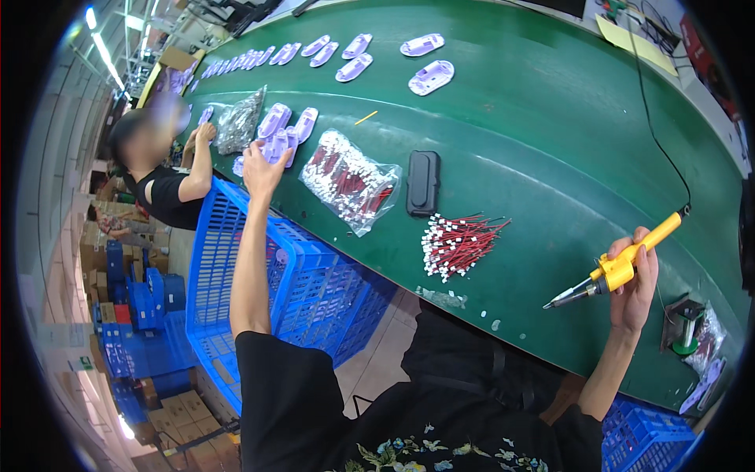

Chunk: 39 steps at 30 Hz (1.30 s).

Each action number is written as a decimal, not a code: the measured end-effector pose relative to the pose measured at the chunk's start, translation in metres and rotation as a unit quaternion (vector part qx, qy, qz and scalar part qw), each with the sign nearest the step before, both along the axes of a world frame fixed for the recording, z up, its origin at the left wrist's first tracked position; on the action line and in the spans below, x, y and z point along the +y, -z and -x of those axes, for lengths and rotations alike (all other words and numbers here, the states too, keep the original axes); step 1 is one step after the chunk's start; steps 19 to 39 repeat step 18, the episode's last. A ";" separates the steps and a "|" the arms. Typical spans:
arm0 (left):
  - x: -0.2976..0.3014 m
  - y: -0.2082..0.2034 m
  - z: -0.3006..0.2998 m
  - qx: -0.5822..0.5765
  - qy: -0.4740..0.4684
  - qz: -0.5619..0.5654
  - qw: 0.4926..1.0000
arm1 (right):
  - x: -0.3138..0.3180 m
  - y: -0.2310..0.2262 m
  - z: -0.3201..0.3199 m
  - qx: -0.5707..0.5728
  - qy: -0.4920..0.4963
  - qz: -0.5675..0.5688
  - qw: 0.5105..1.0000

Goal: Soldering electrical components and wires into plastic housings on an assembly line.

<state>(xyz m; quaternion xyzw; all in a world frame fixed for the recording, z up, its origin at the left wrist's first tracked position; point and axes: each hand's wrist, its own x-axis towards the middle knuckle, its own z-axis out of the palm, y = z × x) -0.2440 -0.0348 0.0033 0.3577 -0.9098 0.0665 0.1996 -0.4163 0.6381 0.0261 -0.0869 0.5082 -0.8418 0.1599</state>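
My left hand [264,169] reaches to a cluster of lavender plastic shells [274,119], its thumb and fingers around one shell [277,145] at the near side. The fingertips are partly hidden among the shells. In my right hand [634,283] is a yellow soldering gun [621,266], held above the bench with its metal tip pointing left and down. A black cord runs from its rear end. Between my hands lie a clear bag of red wires with white connectors [350,182], a black oblong case [424,182] and a loose pile of the same red wires [460,245].
More lavender shells [354,67] line the far side of the green bench [543,157]. A clear bag of small parts [241,122] sits near a co-worker [161,169] at left. Blue crates [295,259] stand against the near edge. A solder spool [686,334] is at right.
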 end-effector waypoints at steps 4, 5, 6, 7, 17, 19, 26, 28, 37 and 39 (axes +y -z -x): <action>-0.014 -0.002 0.012 -0.063 0.056 -0.004 0.996 | 0.003 -0.003 0.001 0.006 -0.020 0.018 1.000; -0.013 -0.005 0.014 -0.123 0.030 -0.034 0.991 | 0.002 -0.003 0.002 0.019 -0.032 0.042 0.998; -0.008 -0.012 0.017 -0.092 0.060 -0.046 0.993 | 0.002 -0.003 0.002 0.009 -0.022 0.023 0.999; 0.002 -0.020 0.023 -0.066 0.094 -0.031 0.993 | 0.002 -0.003 0.002 0.010 -0.021 0.024 0.999; 0.330 -0.086 0.039 -0.006 0.335 -0.164 0.928 | 0.015 -0.009 0.002 0.053 -0.034 -0.032 0.997; 0.342 -0.089 0.043 -0.028 0.324 -0.183 0.928 | 0.018 -0.010 0.000 0.081 -0.059 0.007 0.995; 0.342 -0.089 0.043 -0.028 0.324 -0.183 0.928 | 0.018 -0.010 0.000 0.081 -0.059 0.007 0.995; 0.342 -0.089 0.043 -0.028 0.324 -0.183 0.928 | 0.018 -0.010 0.000 0.081 -0.059 0.007 0.995; 0.342 -0.089 0.043 -0.028 0.324 -0.183 0.928 | 0.018 -0.010 0.000 0.081 -0.059 0.007 0.995; 0.342 -0.089 0.043 -0.028 0.324 -0.183 0.928 | 0.018 -0.010 0.000 0.081 -0.059 0.007 0.995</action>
